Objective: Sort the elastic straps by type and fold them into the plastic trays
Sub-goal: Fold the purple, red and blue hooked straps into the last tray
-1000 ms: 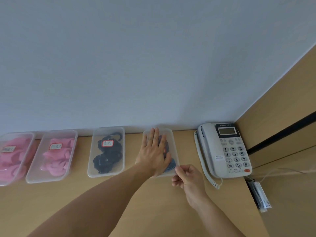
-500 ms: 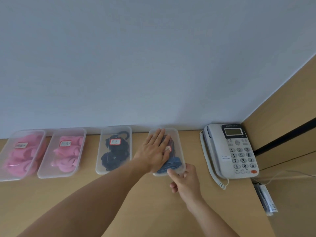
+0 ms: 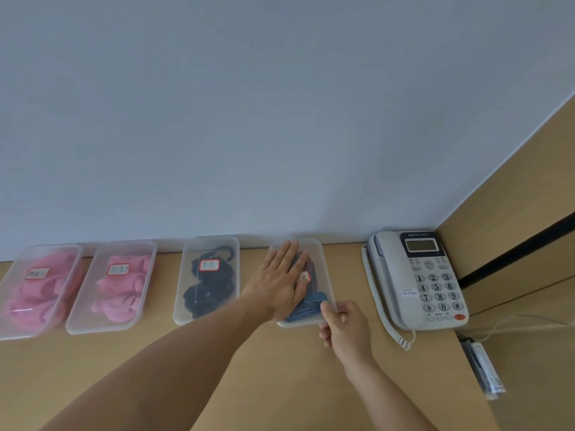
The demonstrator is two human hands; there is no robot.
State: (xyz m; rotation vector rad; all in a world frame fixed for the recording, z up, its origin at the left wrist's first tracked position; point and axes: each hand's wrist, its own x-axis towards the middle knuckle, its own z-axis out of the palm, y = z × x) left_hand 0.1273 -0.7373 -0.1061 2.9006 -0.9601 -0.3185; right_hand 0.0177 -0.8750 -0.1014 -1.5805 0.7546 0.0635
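Note:
Several clear plastic trays stand in a row along the wall on a wooden desk. The rightmost tray (image 3: 323, 265) holds dark and blue elastic straps (image 3: 308, 309). My left hand (image 3: 280, 281) lies flat with straight fingers on top of this tray, pressing down. My right hand (image 3: 345, 328) pinches the tray's near right corner with thumb and fingers. Left of it a tray (image 3: 186, 306) holds black straps (image 3: 208, 293) under a red-framed label. Two trays further left (image 3: 77, 321) (image 3: 12, 275) hold pink straps.
A white desk telephone (image 3: 417, 278) with a coiled cord stands right of the rightmost tray. A wooden side panel (image 3: 513, 244) rises at the right. A small packaged item (image 3: 483, 371) lies at the desk's right edge.
My left hand has stayed flat on the rightmost tray. My right hand shifted slightly at the tray's near right corner. The view has panned, so the trays sit further right in the frame.

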